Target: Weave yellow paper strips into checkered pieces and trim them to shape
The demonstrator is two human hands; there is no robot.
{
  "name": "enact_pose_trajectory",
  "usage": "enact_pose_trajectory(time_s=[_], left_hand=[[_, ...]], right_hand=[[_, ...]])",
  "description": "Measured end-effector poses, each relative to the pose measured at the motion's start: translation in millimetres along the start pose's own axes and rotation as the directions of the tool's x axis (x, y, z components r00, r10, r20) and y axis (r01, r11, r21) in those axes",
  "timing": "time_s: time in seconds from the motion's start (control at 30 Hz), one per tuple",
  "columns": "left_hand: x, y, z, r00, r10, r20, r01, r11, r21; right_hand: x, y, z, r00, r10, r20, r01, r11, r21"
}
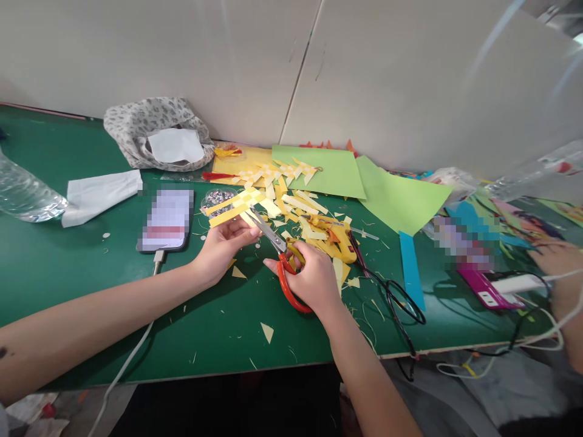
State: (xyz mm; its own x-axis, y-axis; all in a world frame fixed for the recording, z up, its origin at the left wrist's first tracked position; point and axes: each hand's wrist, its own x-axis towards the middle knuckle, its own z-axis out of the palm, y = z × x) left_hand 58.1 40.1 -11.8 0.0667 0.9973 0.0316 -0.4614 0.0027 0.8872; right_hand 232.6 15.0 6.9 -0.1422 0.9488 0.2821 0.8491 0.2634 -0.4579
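My left hand (225, 243) pinches a small woven piece of yellow and pale paper strips (241, 203), holding it just above the green table (91, 267). My right hand (310, 276) grips red-handled scissors (279, 255), fingers through the loops. The metal blades point up and left, touching the woven piece near my left thumb. More woven strips and cut strips (291, 200) lie behind the hands. Small paper offcuts litter the table around both hands.
A phone (166, 220) on a cable lies left of my hand. A yellow glue gun (330, 233) with black cord sits right of the scissors. Green paper sheets (396, 194), a plastic bottle (25, 194), a cloth bag (155, 130) and another person's arm (562, 267) at right.
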Motion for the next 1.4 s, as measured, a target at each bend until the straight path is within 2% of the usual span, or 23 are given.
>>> enact_pose_trajectory(time_s=[0.33, 0.5, 0.63, 0.73, 0.8, 0.9, 1.0, 1.13, 1.2, 1.3, 1.4], left_hand=[[-1, 1, 1.3, 1.000, -0.005, 0.003, 0.005, 1.000, 0.007], [0, -1, 0.4, 1.000, -0.023, -0.004, 0.023, 0.997, 0.072], [-1, -1, 0.4, 0.998, -0.064, 0.028, 0.061, 0.994, 0.088], [-3, 1, 1.3, 0.991, -0.114, 0.076, 0.102, 0.984, 0.149], [-5, 2, 1.9, 0.987, -0.134, 0.090, 0.114, 0.974, 0.193], [-8, 5, 2.6, 0.977, -0.153, 0.148, 0.110, 0.958, 0.265], [-10, 9, 3.4, 0.955, -0.158, 0.249, 0.065, 0.937, 0.344], [-10, 11, 3.6, 0.949, -0.165, 0.268, 0.061, 0.932, 0.357], [-9, 9, 2.6, 0.957, -0.174, 0.233, 0.090, 0.939, 0.331], [-7, 5, 0.4, 0.966, -0.183, 0.183, 0.127, 0.951, 0.281], [-7, 3, -1.1, 0.965, -0.190, 0.182, 0.138, 0.954, 0.267]], right_hand=[[1, 0, 2, 1.000, 0.011, -0.022, -0.010, 0.998, 0.059], [-2, -4, -2, 0.998, 0.017, -0.056, -0.003, 0.972, 0.234], [-2, -3, -6, 0.984, 0.155, -0.084, -0.099, 0.879, 0.466], [1, 0, -8, 0.943, 0.320, -0.094, -0.201, 0.770, 0.606], [5, 2, -8, 0.916, 0.389, -0.098, -0.230, 0.710, 0.666], [9, 3, -8, 0.903, 0.422, -0.085, -0.223, 0.629, 0.745], [10, 5, -7, 0.891, 0.451, -0.048, -0.214, 0.510, 0.833], [11, 7, -7, 0.879, 0.476, 0.024, -0.217, 0.354, 0.910], [11, 7, -8, 0.881, 0.470, 0.048, -0.230, 0.338, 0.913], [11, 5, -9, 0.899, 0.434, 0.060, -0.240, 0.375, 0.895], [11, 4, -9, 0.921, 0.379, 0.093, -0.252, 0.394, 0.884]])
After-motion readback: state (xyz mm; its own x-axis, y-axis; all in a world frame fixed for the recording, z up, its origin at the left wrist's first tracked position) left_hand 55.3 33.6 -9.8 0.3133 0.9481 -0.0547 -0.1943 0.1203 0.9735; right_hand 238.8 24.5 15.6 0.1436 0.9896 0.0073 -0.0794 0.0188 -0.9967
